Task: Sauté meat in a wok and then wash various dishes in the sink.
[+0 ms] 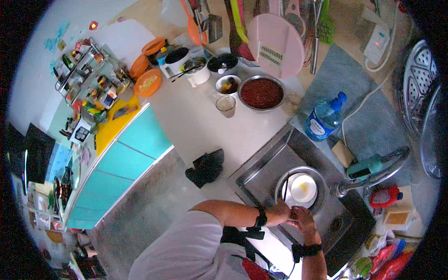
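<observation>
My left hand [280, 212] and my right hand [303, 219] come together over the near side of the sink [260, 176], fingers close to each other. Whether either one grips something small is not plain. Just beyond them a round metal basin [321, 175] stands in the sink. Inside it a white bowl [303, 188] with a yellow patch at its bottom rests on a larger white dish [297, 204]. Dark chopsticks [286, 187] lean at the left of the bowl, their lower end near my left hand. Both wrists wear black straps.
A metal bowl of red beans [261, 92], a glass [226, 106] and a small bowl [228, 85] stand on the counter. Right of these are a blue-capped bottle [321, 120] and the faucet [374, 180]. A black plastic bag [206, 168] lies at the counter's near edge.
</observation>
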### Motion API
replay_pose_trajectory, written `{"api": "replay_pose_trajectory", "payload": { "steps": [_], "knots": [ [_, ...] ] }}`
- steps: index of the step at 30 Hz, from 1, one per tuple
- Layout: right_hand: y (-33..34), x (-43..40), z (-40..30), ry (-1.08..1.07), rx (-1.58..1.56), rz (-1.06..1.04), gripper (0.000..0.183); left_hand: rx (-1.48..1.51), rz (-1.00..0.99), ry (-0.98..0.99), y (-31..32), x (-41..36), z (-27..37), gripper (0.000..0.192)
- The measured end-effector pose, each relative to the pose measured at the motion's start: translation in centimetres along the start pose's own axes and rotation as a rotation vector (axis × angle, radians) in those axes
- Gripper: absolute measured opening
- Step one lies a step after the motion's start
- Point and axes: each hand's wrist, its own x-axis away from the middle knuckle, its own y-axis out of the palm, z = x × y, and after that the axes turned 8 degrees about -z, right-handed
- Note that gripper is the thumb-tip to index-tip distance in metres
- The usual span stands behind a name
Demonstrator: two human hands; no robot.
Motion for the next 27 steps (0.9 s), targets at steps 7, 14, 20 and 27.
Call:
{"api": "replay_pose_trajectory", "payload": {
  "steps": [7,14,20,27],
  "knots": [
    [0.7,-2.1,0.4,-0.089,0.474,-0.061,0.037,0.707,0.062,-0.111,8.2,-1.5,-1.6,0.017],
    [-0.9,-0.9,1.1,0.161,0.122,0.085,0.031,1.145,-0.127,-0.440,-1.4,-1.1,2.0,0.020],
    [-1.3,1.1,2.9,0.265,0.067,0.026,0.026,1.452,0.172,-0.594,-10.0,1.5,2.8,0.016],
    [-1.1,-2.3,4.4,0.206,0.210,0.055,0.022,1.412,0.209,-0.512,-12.7,5.4,3.0,0.027]
  ]
}}
